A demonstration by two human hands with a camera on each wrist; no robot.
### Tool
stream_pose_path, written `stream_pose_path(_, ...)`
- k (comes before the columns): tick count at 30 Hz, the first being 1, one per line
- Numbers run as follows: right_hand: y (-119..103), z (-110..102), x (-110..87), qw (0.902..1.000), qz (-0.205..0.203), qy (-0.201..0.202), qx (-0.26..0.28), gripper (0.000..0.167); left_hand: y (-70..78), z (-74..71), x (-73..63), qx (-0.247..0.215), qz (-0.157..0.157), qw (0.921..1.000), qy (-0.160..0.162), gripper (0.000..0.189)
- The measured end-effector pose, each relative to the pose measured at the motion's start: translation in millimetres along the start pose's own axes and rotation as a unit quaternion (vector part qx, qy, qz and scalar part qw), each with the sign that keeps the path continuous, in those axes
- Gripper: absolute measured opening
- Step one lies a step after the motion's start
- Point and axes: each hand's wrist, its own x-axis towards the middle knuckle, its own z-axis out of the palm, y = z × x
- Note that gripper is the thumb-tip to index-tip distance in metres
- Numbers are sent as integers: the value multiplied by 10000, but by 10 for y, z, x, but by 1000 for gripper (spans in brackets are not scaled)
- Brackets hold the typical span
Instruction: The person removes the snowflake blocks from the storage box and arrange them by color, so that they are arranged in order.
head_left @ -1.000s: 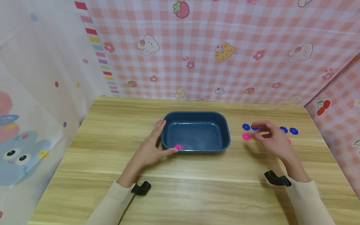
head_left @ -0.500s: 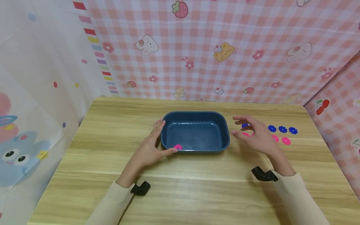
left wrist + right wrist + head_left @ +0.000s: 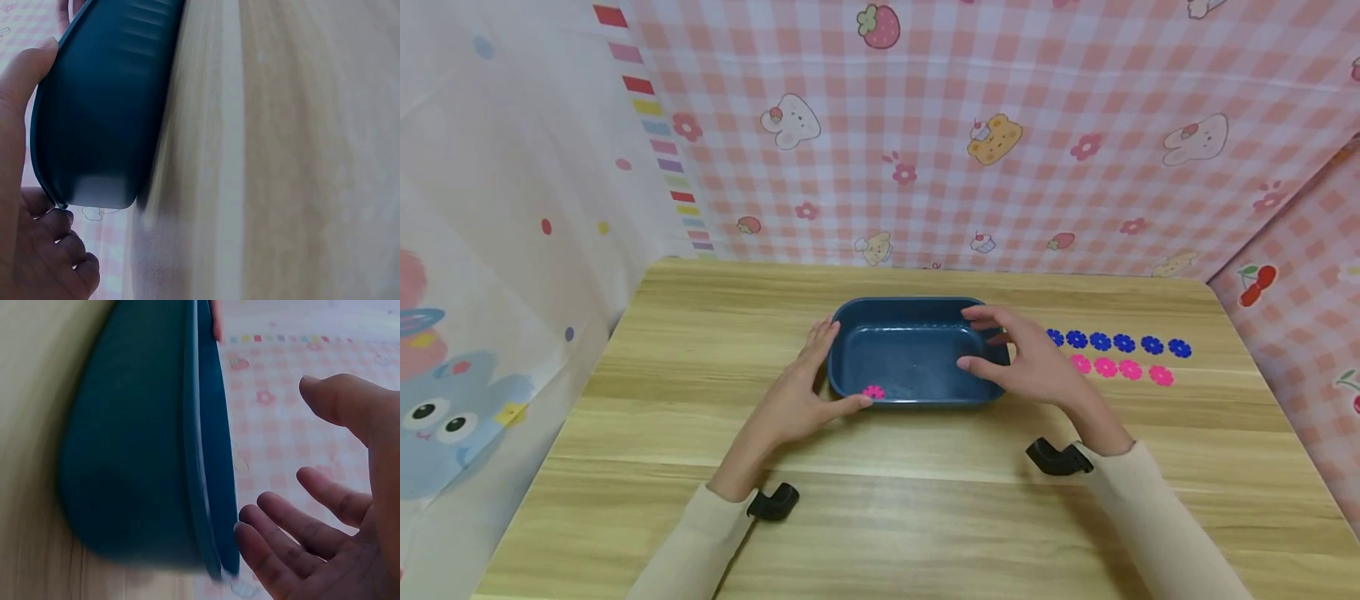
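A dark blue rectangular plastic basin (image 3: 917, 358) stands on the wooden table. My left hand (image 3: 793, 404) holds its left end, thumb on the front rim and fingers around the side; the left wrist view shows the thumb (image 3: 40, 59) at the rim. A pink flower-shaped disc (image 3: 873, 392) lies inside by that thumb. Over the basin's right end, my right hand (image 3: 1033, 358) has thumb and fingers spread apart, nothing between them. In the right wrist view its fingertips (image 3: 247, 528) are right at the rim (image 3: 200, 506).
Right of the basin lie a row of several blue flower-shaped discs (image 3: 1100, 341) and, nearer me, a row of several pink ones (image 3: 1130, 369). My right hand partly covers the rows' left ends. A pink checked cloth (image 3: 940, 192) hangs behind the table (image 3: 910, 517).
My right hand has moved left from above the discs to the basin's right end, uncovering most of both rows. My left hand and the basin stay in place.
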Motion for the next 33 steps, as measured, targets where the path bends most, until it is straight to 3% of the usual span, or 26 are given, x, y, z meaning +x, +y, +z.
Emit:
stream_pose_path(7, -87, 233, 142, 9987, -180, -459, 153, 68, 0, -4, -7, 10, -52, 10000, -21, 120)
stream_pose_path(15, -161, 487, 291, 9972, -244, -699, 98, 68, 2, -11, -17, -29, -7, 10000, -25, 120)
stream_pose_path(33, -221, 932, 626, 9867, -16, -1627, 35, 55, -2, -20, 7, -24, 106, 9999, -17, 118)
